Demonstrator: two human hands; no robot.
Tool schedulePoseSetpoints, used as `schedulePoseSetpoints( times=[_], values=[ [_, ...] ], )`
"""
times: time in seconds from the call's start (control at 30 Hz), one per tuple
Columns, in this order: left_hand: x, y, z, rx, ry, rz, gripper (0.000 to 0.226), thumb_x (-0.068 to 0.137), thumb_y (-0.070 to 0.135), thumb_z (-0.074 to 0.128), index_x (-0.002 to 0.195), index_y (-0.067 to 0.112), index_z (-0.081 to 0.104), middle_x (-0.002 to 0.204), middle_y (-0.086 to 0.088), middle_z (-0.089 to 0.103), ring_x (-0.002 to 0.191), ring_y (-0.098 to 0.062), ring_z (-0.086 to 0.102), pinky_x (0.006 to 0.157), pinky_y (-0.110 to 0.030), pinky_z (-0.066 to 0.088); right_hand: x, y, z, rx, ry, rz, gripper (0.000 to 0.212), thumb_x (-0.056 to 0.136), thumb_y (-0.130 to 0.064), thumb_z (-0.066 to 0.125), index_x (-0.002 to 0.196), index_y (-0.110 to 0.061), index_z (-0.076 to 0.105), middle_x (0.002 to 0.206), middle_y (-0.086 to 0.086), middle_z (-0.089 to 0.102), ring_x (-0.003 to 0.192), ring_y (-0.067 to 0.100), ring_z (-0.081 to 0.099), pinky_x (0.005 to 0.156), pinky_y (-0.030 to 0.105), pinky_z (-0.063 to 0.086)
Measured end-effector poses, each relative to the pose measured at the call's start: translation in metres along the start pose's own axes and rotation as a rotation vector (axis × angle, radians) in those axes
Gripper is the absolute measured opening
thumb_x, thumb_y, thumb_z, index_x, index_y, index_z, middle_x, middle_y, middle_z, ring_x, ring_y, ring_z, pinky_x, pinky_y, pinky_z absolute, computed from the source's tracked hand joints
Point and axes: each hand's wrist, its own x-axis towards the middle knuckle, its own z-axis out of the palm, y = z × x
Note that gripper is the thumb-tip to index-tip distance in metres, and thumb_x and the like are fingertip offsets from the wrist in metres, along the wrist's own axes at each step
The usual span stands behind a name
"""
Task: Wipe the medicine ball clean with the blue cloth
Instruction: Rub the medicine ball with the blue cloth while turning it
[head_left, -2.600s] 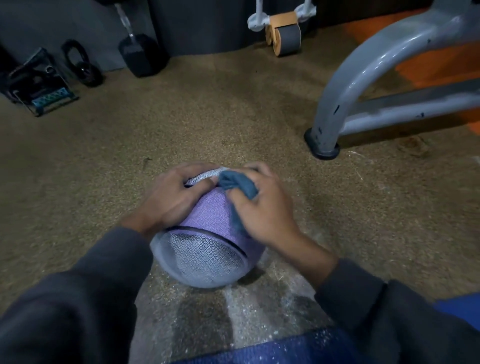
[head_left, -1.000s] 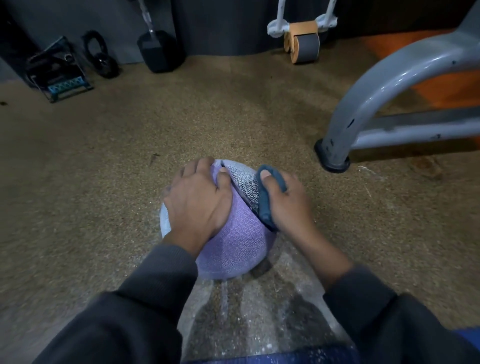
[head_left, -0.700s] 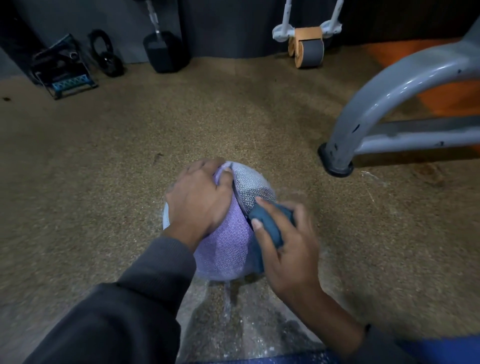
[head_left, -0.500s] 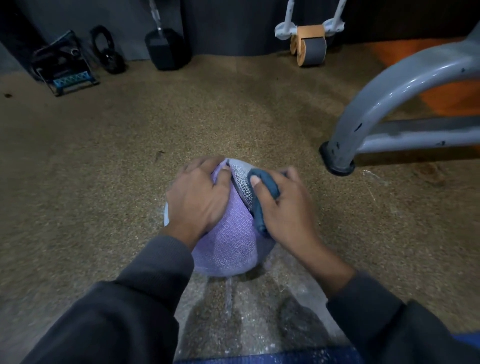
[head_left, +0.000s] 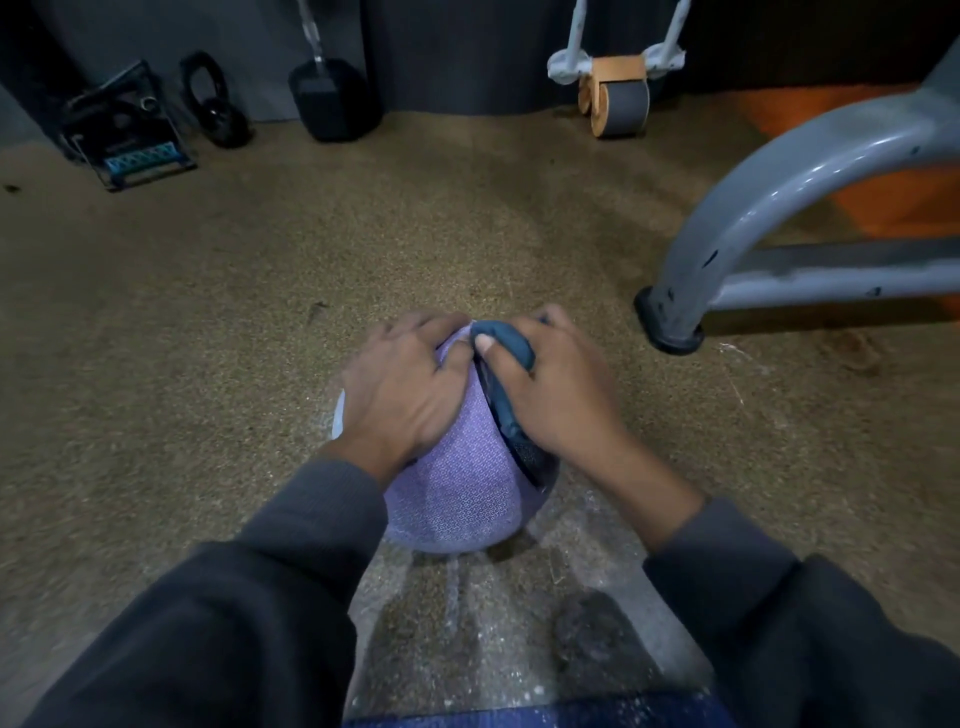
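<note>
The purple and grey textured medicine ball (head_left: 462, 488) sits on the brown gym floor just in front of me. My left hand (head_left: 400, 389) lies spread over the ball's upper left side, fingers curved round it and holding it steady. My right hand (head_left: 556, 389) grips the bunched blue cloth (head_left: 506, 348) and presses it against the ball's upper right side. Most of the cloth is hidden under my palm, with one strip (head_left: 506, 415) showing along the ball's seam.
A grey metal machine frame (head_left: 727, 234) with a black foot (head_left: 670, 327) stands to the right. Against the far wall are an ab roller (head_left: 618, 98), a dumbbell (head_left: 332, 98), a black kettlebell (head_left: 213, 109) and a small rack (head_left: 130, 135). Whitish streaks mark the floor near me.
My right hand slid the cloth down the ball's right side, then back up to the top near my left thumb. The left hand stayed on the ball.
</note>
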Motion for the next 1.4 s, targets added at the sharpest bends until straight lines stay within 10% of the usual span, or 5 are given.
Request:
schedulePoseSetpoints(
  times=[0.2,0.8,1.07,1.27,1.4],
  values=[
    [-0.005,0.005,0.005,-0.021,0.032,0.0,0.04,0.1,0.042,0.033,0.131,0.039,0.058,0.14,0.015,0.054,0.129,-0.015,0.044,0.108,-0.039,0.036,-0.026,0.013,-0.002,0.04,-0.094,-0.011,0.067,0.08,-0.066,0.05,0.139,-0.037,0.037,0.149,-0.004,0.032,0.142,0.021,0.029,0.113,0.043,0.031],
    [0.003,0.01,-0.002,0.068,-0.062,0.093,0.04,0.102,0.045,0.034,0.133,0.038,0.057,0.143,0.016,0.052,0.132,-0.016,0.045,0.105,-0.034,0.034,-0.003,0.018,-0.013,0.142,-0.019,-0.087,0.038,0.086,-0.034,0.052,0.116,-0.017,0.069,0.106,0.003,0.057,0.095,0.022,0.06,0.087,0.042,0.05],
    [0.003,0.008,0.001,0.065,-0.049,0.057,0.054,0.096,0.047,0.026,0.139,0.029,0.053,0.147,0.005,0.051,0.135,-0.018,0.044,0.109,-0.035,0.033,-0.063,0.015,-0.016,0.092,-0.004,-0.181,0.039,0.087,-0.031,0.052,0.124,-0.026,0.063,0.121,0.0,0.053,0.109,0.025,0.054,0.092,0.038,0.045],
    [-0.004,0.011,0.001,0.077,-0.028,0.096,0.048,0.1,0.045,0.031,0.14,0.029,0.053,0.146,0.009,0.052,0.136,-0.016,0.042,0.11,-0.034,0.031,0.025,0.028,-0.017,0.194,-0.129,0.121,0.019,0.09,-0.023,0.065,0.072,-0.025,0.06,0.073,-0.008,0.054,0.069,0.012,0.055,0.07,0.028,0.04],
    [-0.003,0.012,0.0,0.087,-0.048,0.089,0.043,0.102,0.039,0.033,0.141,0.032,0.051,0.148,0.013,0.049,0.135,-0.014,0.042,0.11,-0.032,0.029,-0.015,0.015,-0.021,0.131,-0.078,-0.062,0.023,0.09,-0.027,0.063,0.11,-0.023,0.07,0.102,-0.004,0.054,0.095,0.017,0.058,0.083,0.032,0.045]
  ],
)
